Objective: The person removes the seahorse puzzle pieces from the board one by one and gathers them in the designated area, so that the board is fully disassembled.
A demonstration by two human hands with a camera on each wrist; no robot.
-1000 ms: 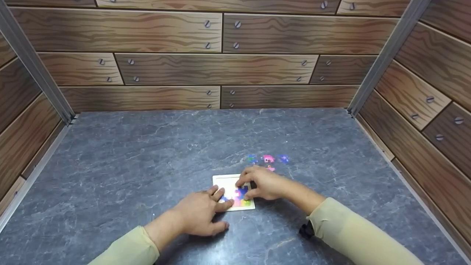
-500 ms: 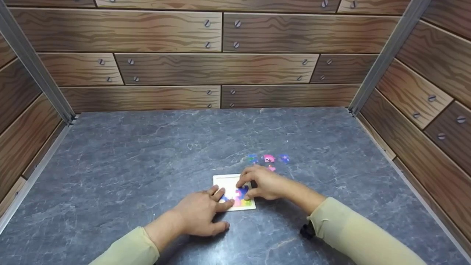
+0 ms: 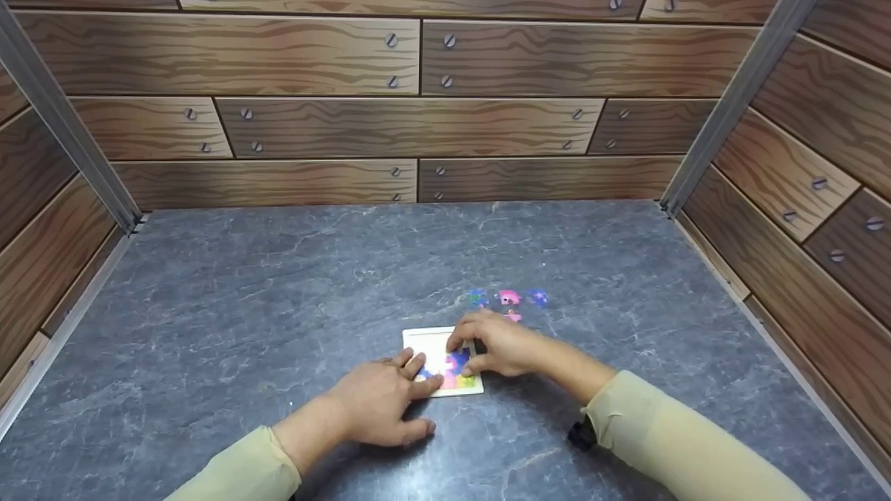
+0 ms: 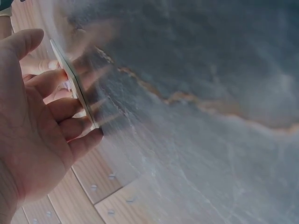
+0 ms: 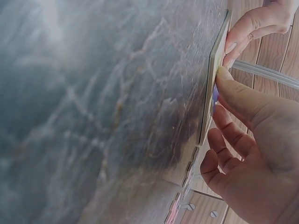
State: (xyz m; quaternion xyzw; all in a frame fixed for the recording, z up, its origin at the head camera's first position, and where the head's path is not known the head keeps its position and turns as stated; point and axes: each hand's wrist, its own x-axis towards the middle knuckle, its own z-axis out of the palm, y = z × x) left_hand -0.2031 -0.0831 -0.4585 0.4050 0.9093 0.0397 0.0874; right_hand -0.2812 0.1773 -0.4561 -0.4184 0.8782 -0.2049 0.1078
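Note:
A small pale puzzle tray (image 3: 426,339) lies on the table with several coloured pieces fitted in its near part. My left hand (image 3: 379,403) rests with its fingers spread over the tray's left side, fingertips on the pieces and rim. At the tray's right side, my right hand (image 3: 505,346) pinches a blue jigsaw piece (image 5: 215,93) between thumb and forefinger. The right wrist view shows that piece at the tray's face, its other fingers loosely curled. Whether the piece sits fully flat cannot be seen. In the left wrist view the tray (image 4: 74,84) appears edge-on by the fingers.
Beyond the right hand lie loose jigsaw pieces: a blue-green one (image 3: 477,298), a pink one (image 3: 509,297), a blue one with a star (image 3: 537,297) and another pink one (image 3: 513,316), partly hidden. Wood-patterned walls (image 3: 313,129) enclose the grey marbled table (image 3: 243,292).
Both hands keep nearly the same place at the tray. The whole head view shifts up by a few pixels.

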